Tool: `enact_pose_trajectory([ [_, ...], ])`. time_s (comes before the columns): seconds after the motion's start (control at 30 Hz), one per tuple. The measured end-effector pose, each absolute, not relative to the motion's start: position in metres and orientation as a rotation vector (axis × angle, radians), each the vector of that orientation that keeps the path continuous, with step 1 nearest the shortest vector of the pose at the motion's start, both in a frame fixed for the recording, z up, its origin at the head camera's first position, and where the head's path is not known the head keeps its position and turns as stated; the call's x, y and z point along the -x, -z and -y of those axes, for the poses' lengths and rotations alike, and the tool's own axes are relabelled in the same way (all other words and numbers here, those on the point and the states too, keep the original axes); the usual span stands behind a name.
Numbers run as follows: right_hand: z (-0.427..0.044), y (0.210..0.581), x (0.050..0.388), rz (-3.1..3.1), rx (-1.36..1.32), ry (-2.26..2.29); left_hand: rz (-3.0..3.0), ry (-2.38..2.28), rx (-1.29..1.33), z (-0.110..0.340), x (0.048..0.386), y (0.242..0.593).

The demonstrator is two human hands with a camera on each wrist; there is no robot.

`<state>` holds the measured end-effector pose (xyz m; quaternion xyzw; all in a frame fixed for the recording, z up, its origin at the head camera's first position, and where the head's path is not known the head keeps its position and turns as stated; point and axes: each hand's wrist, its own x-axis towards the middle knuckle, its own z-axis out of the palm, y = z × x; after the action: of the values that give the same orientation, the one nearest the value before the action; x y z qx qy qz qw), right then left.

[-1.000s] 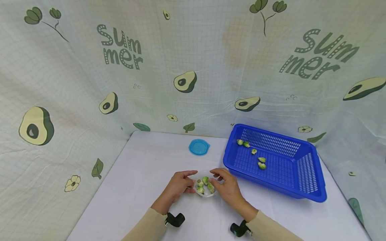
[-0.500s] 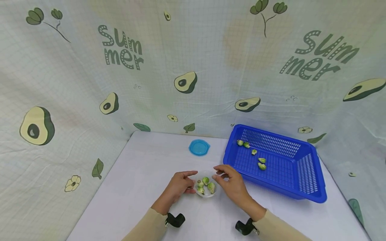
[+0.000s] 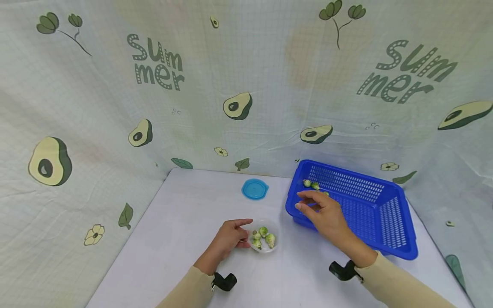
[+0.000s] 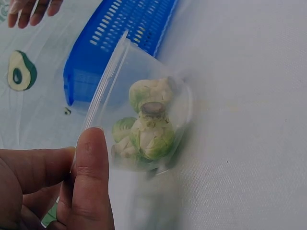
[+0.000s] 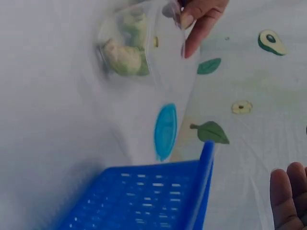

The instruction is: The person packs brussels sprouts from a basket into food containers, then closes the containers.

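Observation:
My left hand (image 3: pixel 230 236) pinches the left rim of a small clear bowl (image 3: pixel 263 221) standing on the white table. Several Brussels sprouts lie inside it, one of them a sprout (image 3: pixel 270 240) at the bowl's right side. In the left wrist view the thumb and fingers (image 4: pixel 91 172) grip the rim beside a sprout (image 4: pixel 152 136). My right hand (image 3: pixel 327 218) hangs over the left part of the blue basket (image 3: pixel 385 248), fingers bent loosely and holding nothing. Beyond it, sprouts (image 3: pixel 307 183) lie in the basket; others there are hidden behind the hand.
A round light-blue lid (image 3: pixel 254 189) lies on the table (image 3: pixel 192 201) behind the bowl, left of the basket. A printed cloth (image 3: pixel 269 145) hangs behind the table and along both sides.
My right hand has moved from the bowl's right side, up and right to above the basket. The left hand and the bowl have stayed in place.

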<state>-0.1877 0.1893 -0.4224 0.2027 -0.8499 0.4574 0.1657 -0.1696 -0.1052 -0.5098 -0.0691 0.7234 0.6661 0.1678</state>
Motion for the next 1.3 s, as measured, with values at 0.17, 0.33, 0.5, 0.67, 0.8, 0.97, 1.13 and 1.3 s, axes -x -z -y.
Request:
enact_pose_trajectory([
  [0.17, -0.207, 0.406, 0.197, 2.448, -0.554, -1.231, -2.066, -1.892, 0.198, 0.104, 0.170, 0.510],
  [0.33, -0.225, 0.390, 0.206, 2.526, -0.516, -1.150, -2.067, -1.884, 0.216, 0.104, 0.170, 0.509],
  [0.5, -0.242, 0.382, 0.216, 2.661, -0.452, -1.072, -2.059, -1.888, 0.213, 0.105, 0.171, 0.509],
  [0.67, -0.256, 0.386, 0.226, 2.740, -0.425, -1.031, -2.056, -1.891, 0.211, 0.105, 0.171, 0.510],
  [0.8, -0.266, 0.390, 0.236, 2.787, -0.411, -1.031, -2.059, -1.890, 0.208, 0.104, 0.171, 0.511],
  [0.97, -0.280, 0.394, 0.252, 2.864, -0.381, -1.052, -2.069, -1.889, 0.213, 0.104, 0.170, 0.510],
  [1.13, -0.293, 0.400, 0.269, 2.923, -0.362, -1.113, -2.068, -1.888, 0.220, 0.104, 0.169, 0.509],
  [1.3, -0.305, 0.408, 0.286, 2.957, -0.383, -1.180, -2.065, -1.890, 0.220, 0.104, 0.169, 0.508],
])
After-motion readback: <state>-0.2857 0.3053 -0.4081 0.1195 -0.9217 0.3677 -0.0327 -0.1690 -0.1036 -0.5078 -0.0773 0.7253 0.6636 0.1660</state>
